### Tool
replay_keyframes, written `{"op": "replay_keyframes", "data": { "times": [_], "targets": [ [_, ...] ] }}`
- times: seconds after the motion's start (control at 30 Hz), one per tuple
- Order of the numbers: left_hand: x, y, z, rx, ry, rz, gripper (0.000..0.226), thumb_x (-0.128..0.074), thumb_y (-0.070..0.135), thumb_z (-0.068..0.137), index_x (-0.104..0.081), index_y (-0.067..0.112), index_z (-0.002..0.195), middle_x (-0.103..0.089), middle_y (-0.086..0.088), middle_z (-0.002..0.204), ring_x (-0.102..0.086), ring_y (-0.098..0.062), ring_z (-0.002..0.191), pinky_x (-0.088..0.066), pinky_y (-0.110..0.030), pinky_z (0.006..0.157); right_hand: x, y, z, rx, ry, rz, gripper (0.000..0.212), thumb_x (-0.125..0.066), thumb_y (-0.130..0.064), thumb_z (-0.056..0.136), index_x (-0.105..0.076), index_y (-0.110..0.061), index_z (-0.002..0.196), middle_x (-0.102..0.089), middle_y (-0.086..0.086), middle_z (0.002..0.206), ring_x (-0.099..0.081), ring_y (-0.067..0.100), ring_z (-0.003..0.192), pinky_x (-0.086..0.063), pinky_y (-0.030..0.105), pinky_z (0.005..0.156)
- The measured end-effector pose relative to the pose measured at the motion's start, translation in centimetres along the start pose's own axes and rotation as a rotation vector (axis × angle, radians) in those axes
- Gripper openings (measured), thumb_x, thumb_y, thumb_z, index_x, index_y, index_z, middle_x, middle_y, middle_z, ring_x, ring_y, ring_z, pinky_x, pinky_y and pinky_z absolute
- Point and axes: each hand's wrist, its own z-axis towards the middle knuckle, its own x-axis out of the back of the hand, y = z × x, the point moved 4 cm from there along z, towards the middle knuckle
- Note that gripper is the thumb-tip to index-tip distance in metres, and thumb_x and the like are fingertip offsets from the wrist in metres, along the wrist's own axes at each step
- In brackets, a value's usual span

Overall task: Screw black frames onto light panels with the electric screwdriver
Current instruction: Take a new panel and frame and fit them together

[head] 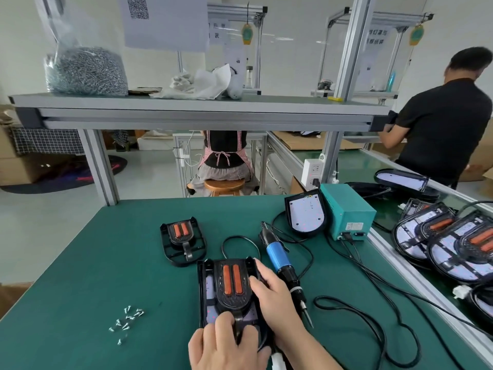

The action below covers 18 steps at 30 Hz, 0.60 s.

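Black frame (232,284) lies on its light panel (210,316) just left of the idle electric screwdriver (282,265). I press it down, to seat it I judge: left hand (226,340) flat-fingered on the near end, right hand (272,292) spread over the rim nearest the screwdriver. Loose screws (128,319) wait farther left.

Bright even indoor light, soft shadows, wide-angle edge distortion, slight blur.
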Motion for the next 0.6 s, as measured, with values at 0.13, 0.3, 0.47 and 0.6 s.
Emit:
{"op": "replay_keyframes", "data": {
  "times": [0.13, 0.3, 0.47, 0.6],
  "targets": [
    [-2.2, -0.7, -0.7, 0.044, -0.004, 0.012, 0.023, -0.057, 0.043, 0.06, -0.069, 0.024, 0.058, -0.073, -0.012, 0.088, -0.072, -0.038, 0.077, -0.05, -0.05, 0.084, -0.2, -1.4, 1.5, 0.113, 0.009, -0.37, 0.047, -0.052, -0.019, 0.105, -0.047, -0.014, 0.152, -0.048, -0.003, 0.153, -0.042, 0.007, 0.141, -0.025, 0.013, 0.114],
    [-3.0, -2.2, -0.3, -0.075, -0.002, 0.012, 0.048, -0.053, 0.056, 0.064, -0.081, 0.022, 0.082, -0.077, -0.011, 0.105, -0.074, -0.039, 0.097, -0.036, -0.057, 0.098, -1.0, -1.2, 2.2, 0.19, -0.001, -0.687, 0.052, -0.041, -0.017, 0.107, -0.033, -0.018, 0.159, -0.042, 0.0, 0.157, -0.037, 0.018, 0.143, -0.026, 0.023, 0.117],
    [-2.6, -3.2, 0.5, 0.018, 0.016, 0.006, 0.063, -0.052, 0.061, 0.07, -0.082, 0.012, 0.096, -0.076, -0.009, 0.1, -0.07, -0.044, 0.106, -0.033, -0.059, 0.1, -2.2, -0.7, 2.0, 0.262, -0.053, -0.739, 0.049, -0.04, -0.016, 0.107, -0.041, -0.017, 0.156, -0.04, -0.005, 0.159, -0.031, 0.016, 0.146, -0.025, 0.022, 0.118],
    [-2.9, -3.3, 0.6, -0.035, -0.026, -0.02, 0.059, -0.05, 0.057, 0.076, -0.081, 0.011, 0.098, -0.077, -0.007, 0.105, -0.07, -0.042, 0.106, -0.035, -0.054, 0.098, -2.2, -0.1, 2.0, 0.22, -0.053, -0.749, 0.05, -0.038, -0.015, 0.108, -0.038, -0.02, 0.157, -0.043, -0.005, 0.157, -0.034, 0.017, 0.144, -0.031, 0.025, 0.115]
  ]
}}
